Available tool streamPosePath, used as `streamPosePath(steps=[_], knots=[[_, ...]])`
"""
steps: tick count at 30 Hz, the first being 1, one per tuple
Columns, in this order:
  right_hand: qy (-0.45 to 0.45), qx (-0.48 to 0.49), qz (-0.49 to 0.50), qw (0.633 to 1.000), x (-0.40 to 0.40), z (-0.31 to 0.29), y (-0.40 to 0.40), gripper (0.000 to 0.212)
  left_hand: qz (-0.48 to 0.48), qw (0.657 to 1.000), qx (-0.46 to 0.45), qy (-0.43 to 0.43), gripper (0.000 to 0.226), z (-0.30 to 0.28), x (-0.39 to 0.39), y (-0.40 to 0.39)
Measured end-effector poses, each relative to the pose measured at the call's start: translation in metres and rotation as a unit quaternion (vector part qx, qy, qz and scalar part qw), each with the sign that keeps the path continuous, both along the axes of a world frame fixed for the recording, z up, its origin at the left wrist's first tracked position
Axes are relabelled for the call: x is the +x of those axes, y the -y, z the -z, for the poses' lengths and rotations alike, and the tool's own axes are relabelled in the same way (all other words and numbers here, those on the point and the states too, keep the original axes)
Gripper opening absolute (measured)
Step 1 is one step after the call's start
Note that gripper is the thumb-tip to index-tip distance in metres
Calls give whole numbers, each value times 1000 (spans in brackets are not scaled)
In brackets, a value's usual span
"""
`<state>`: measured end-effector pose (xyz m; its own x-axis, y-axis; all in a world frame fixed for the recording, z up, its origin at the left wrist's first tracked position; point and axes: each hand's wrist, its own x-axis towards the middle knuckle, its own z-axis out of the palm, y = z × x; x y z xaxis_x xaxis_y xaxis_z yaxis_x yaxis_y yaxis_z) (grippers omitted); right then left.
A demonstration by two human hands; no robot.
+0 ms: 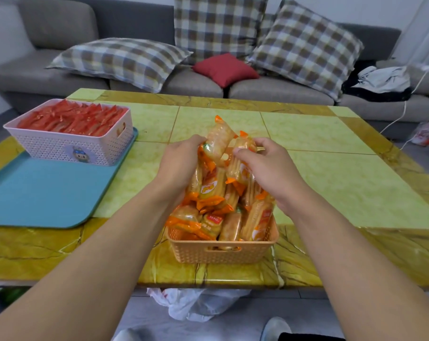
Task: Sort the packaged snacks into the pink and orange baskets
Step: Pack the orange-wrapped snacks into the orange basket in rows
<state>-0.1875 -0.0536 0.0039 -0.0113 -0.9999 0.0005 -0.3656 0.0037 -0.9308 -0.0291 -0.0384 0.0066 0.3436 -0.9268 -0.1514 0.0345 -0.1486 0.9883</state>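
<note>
Right now, from the head camera, both hands work over the orange basket (pixel 223 252), which sits at the near edge of the counter (pixel 331 183) and is heaped well above its rim with orange snack packs (pixel 213 193). The left hand (pixel 177 163) has its grip curled around packs at the top of the heap; the right hand (pixel 265 168) pinches another pack just beside it. Far left, the pink basket (pixel 68 143) stands on a blue tray (pixel 43 193), filled level with red snack packs (pixel 73 119).

The risk, as I judge it, is the overfull pile: pressing more packs on top could push the loose ones over the rim, onto the counter or down to the floor.
</note>
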Motion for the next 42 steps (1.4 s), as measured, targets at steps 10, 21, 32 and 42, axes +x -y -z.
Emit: streamPosePath(steps=[10, 21, 32, 42], knots=[[15, 8, -7, 1000, -4, -15, 7, 58, 10, 995, -39, 95, 27, 10, 1, 9], [-120, -72, -226, 964, 6, -51, -37, 53, -4, 999, -29, 39, 36, 10, 12, 11], [-414, -124, -294, 853, 19, -29, -35, 63, 3, 999, -18, 28, 34, 15, 17, 14], [-258, -64, -151, 952, 18, -26, 14, 49, 43, 999, -14, 12, 29, 13, 15, 10]])
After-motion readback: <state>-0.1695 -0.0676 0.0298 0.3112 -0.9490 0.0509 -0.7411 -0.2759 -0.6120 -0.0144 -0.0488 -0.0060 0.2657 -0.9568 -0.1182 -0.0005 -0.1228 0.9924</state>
